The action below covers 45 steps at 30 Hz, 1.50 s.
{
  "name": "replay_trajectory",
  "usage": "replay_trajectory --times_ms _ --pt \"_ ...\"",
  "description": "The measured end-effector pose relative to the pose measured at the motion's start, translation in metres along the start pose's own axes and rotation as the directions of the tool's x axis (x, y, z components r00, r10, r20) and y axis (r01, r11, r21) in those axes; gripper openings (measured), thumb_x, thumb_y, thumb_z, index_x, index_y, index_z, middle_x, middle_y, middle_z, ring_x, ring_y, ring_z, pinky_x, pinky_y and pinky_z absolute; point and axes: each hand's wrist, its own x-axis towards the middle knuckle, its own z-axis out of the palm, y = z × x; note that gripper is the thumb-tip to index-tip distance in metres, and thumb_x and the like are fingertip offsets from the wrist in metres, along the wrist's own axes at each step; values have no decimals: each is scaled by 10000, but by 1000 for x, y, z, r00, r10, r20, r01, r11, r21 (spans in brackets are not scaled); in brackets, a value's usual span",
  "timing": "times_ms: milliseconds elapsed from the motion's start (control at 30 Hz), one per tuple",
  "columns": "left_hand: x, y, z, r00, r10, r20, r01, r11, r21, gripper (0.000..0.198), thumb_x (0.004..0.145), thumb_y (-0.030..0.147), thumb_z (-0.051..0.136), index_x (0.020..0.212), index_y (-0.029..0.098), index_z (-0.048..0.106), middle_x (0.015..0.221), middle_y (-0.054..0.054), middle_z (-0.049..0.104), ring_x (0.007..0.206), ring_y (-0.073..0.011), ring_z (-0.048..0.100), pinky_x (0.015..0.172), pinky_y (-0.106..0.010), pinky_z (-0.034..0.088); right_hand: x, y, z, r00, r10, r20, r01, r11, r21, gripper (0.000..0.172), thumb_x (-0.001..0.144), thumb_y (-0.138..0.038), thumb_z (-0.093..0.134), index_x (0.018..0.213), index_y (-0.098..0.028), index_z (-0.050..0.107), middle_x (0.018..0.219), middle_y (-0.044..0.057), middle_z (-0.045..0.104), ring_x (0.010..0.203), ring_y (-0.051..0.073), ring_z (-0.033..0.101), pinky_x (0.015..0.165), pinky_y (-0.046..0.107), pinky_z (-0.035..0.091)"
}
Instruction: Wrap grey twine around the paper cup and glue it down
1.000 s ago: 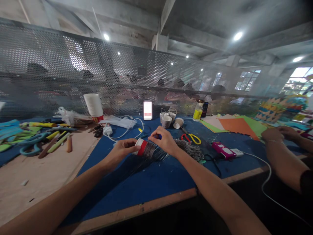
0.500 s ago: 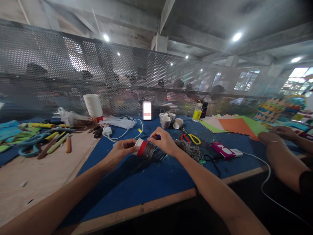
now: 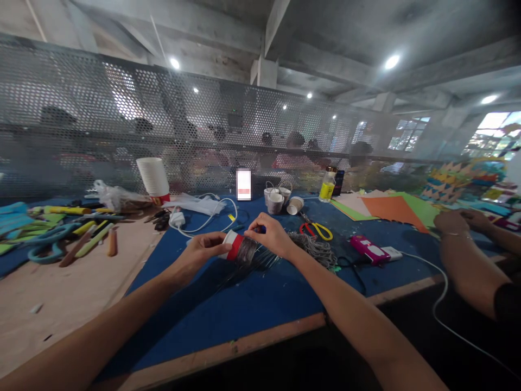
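Your left hand [image 3: 207, 247] pinches the red-banded cup [image 3: 234, 247] above the counter [image 3: 228, 320]; your right hand [image 3: 269, 233] presses its fingertips together beside it, on what is too small to tell. You seem to be winding grey cord [image 3: 246, 251]; the next turn needs even tension.

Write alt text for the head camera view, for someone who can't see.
A person's left hand holds a red-and-white cup partly wrapped in dark strands, with the pinched right hand close beside it. Scissors and grey cord lie nearby on a blue tabletop.
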Motion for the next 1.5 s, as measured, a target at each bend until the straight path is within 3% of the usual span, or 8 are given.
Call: replay_trajectory --times_ms 1000,1333,1500 --pt "1 -4 -1 999 -33 22 35 990 -140 244 774 323 878 955 167 827 894 -56 779 769 -171 656 739 -273 501 3 16 6 999 40 12 -40 999 -19 139 893 -276 781 818 -179 715 832 -21 558 760 118 554 764 265 443" --pt "2 -2 -4 1000 -6 -27 3 994 -111 279 775 349 876 1002 193 833 934 -71 796 839 -205 684 804 -310 537 2 19 6 997 -28 -70 19 992 -125 156 977 -304 693 876 -187 715 899 9 572 815 137 569 806 277 450" --pt "5 -6 -8 997 17 -77 -25 994 -109 314 764 358 882 1028 196 832 954 -77 799 852 -200 690 815 -298 538 1 16 3 983 -22 -181 2 994 -113 269 1048 -405 552 981 -196 708 965 49 643 877 166 602 854 294 469"
